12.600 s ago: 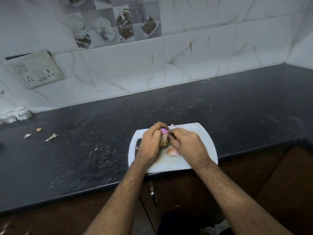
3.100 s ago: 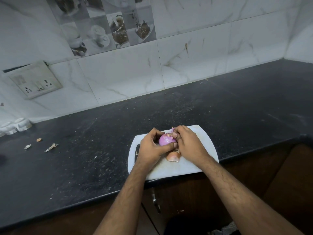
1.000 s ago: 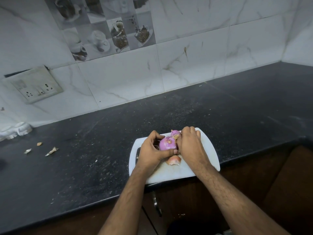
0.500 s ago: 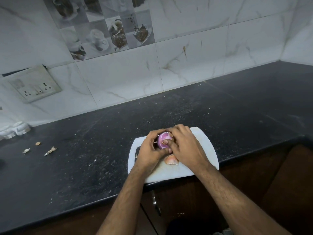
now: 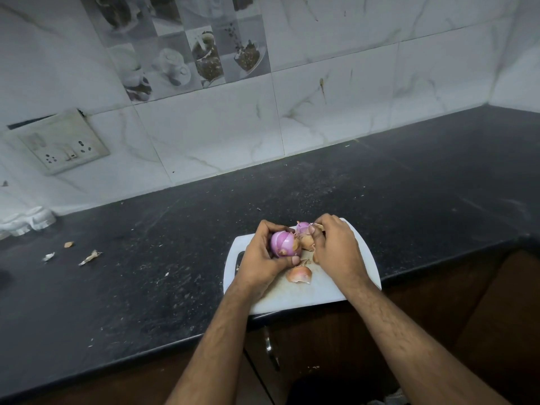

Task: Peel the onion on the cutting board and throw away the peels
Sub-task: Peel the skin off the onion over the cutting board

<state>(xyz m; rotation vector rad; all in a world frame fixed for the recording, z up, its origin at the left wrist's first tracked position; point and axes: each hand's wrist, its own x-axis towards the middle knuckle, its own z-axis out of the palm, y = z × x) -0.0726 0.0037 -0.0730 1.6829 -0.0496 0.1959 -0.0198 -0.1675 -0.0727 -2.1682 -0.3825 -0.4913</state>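
Above the white cutting board (image 5: 327, 290): left hand (image 5: 260, 258) curled round the onion (image 5: 283, 244), right hand (image 5: 336, 249) pinching peel (image 5: 306, 241).

The dark, speckled stone surface (image 5: 175, 287) runs along a white marble-patterned tiled wall and turns a corner at the far right. A white plastic cutting board (image 5: 315, 293) with rounded corners lies at its front edge, its near side slightly overhanging. Well apart from it, toward the left, lie 3 small pale dry peel scraps (image 5: 90, 256), loosely spaced in a row. At the far left, against the wall, sits a white, rounded ceramic-looking object (image 5: 32, 221); what it is cannot be told. Fine pale crumbs and specks dot the surface around the board.
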